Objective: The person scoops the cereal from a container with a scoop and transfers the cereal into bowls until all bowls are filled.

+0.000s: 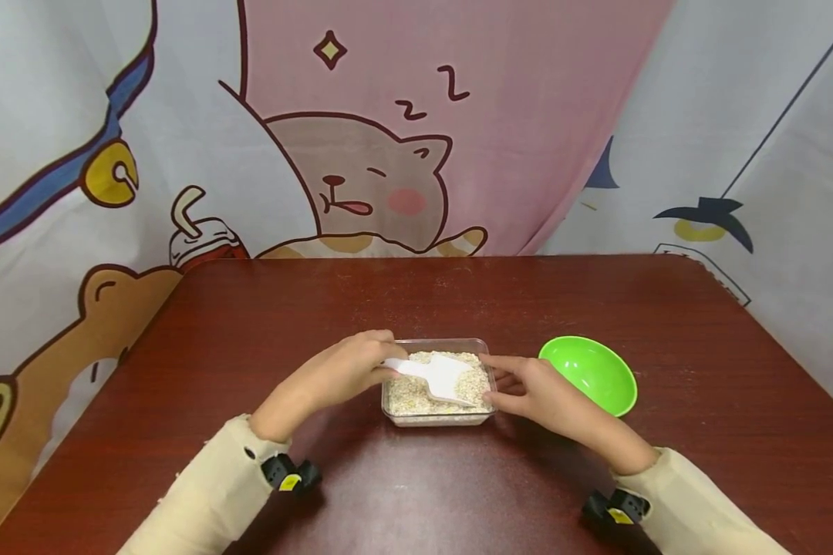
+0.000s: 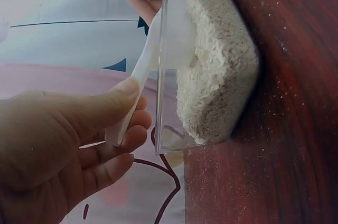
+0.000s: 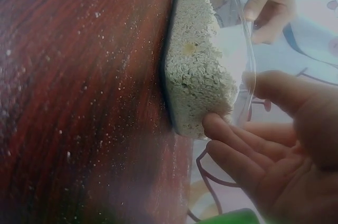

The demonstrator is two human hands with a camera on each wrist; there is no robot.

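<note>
A white scoop (image 1: 443, 379) is held by the left hand (image 1: 356, 362), its handle pinched between thumb and fingers. The scoop's blade is lowered inside a clear container (image 1: 439, 422), against the pale flakes (image 1: 409, 399) with which it is filled; the handle is pointed left. The container's right side is touched by the right hand (image 1: 544, 391), whose thumb and fingers are spread apart, the fingers mostly straight. A green bowl (image 1: 592, 371) is placed to the right, its near left edge partly hidden by that hand. All 3 objects are arranged on or above a dark red table (image 1: 396, 493), behind which a cartoon-printed curtain (image 1: 527, 100) is hung at the far side.
</note>
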